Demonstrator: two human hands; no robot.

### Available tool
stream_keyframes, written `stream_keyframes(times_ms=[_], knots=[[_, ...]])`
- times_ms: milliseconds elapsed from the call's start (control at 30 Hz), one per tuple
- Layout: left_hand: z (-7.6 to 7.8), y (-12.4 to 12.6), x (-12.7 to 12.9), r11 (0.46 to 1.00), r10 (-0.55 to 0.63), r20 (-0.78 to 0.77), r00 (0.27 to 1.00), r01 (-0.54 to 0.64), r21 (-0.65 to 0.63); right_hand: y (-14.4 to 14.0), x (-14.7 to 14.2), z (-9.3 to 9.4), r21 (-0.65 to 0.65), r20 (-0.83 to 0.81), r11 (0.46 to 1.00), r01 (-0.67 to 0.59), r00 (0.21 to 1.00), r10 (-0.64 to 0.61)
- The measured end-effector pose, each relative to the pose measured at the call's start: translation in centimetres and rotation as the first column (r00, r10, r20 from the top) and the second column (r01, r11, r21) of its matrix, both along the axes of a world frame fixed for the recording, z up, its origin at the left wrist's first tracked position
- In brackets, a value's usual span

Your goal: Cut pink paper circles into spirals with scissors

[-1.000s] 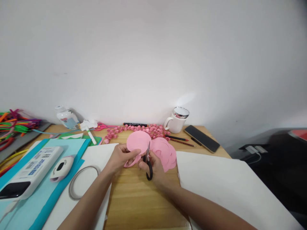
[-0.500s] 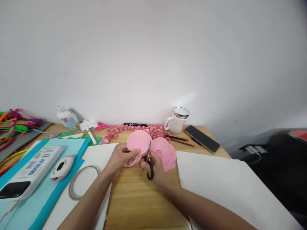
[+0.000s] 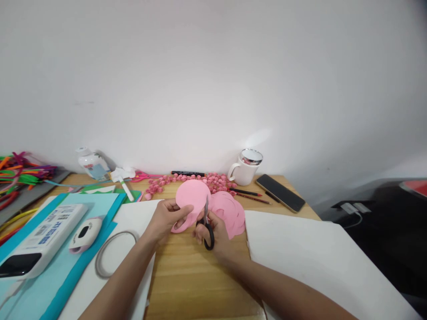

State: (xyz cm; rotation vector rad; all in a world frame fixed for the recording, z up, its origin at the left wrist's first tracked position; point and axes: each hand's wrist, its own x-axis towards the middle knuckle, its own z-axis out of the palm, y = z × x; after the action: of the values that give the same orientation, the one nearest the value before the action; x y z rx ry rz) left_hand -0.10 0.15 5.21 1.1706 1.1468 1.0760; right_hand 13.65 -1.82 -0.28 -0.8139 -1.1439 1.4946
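Note:
A round piece of pink paper (image 3: pixel 191 194) is pinched between the thumb and fingers of my left hand (image 3: pixel 167 218), with a curled strip of the same paper hanging below it. In my right hand (image 3: pixel 215 233) are black-handled scissors (image 3: pixel 209 234), their blades pointing up against the paper's right edge. Just behind my right hand lies a pile of pink paper pieces (image 3: pixel 231 213) with rounded edges. Small pink rolled pieces (image 3: pixel 218 181) are scattered behind the paper. My fingers partly hide the lower edge of the disc.
A white mug (image 3: pixel 246 166), pencils (image 3: pixel 248 194) and a phone (image 3: pixel 280 192) stand or lie at the back right. White sheets (image 3: pixel 310 253) flank the wooden table (image 3: pixel 196 280). Leftward are a power bank (image 3: pixel 46 235), a small white device (image 3: pixel 86 234), a tape ring (image 3: pixel 100 266) and a bottle (image 3: pixel 93 163).
The paper disc has shifted slightly left and tilted a little in my left hand. The scissors have moved a little with it; both hands keep their hold.

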Motion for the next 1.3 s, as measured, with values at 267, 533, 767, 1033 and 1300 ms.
stream_keyframes(times_ms=[267, 533, 767, 1033, 1300], knots=[[-0.2, 0.1, 0.1, 1.0, 0.004, 0.121, 0.993, 0.0, -0.03, -0.1, -0.1, -0.5, -0.032, -0.04, 0.999, -0.008, 0.999, 0.007], [-0.3, -0.1, 0.8, 0.997, -0.018, 0.064, 0.998, 0.023, -0.08, -0.1, -0.3, -1.4, -0.046, -0.057, 0.995, -0.085, 0.995, 0.082], [-1.0, 0.0, 0.3, 0.996, -0.004, -0.057, 0.998, -0.001, -0.088, 0.0, -0.1, -0.2, 0.002, 0.024, 1.0, -0.011, 1.0, 0.01], [-0.9, -0.1, 0.1, 0.996, -0.053, -0.125, 0.991, 0.044, -0.077, 0.1, 0.0, 0.4, 0.032, -0.023, 0.999, 0.013, 1.0, -0.012], [-0.7, -0.2, 0.1, 0.997, -0.051, -0.137, 0.989, 0.042, -0.065, 0.1, 0.0, 0.3, 0.06, -0.038, 0.998, -0.006, 0.999, 0.008]])
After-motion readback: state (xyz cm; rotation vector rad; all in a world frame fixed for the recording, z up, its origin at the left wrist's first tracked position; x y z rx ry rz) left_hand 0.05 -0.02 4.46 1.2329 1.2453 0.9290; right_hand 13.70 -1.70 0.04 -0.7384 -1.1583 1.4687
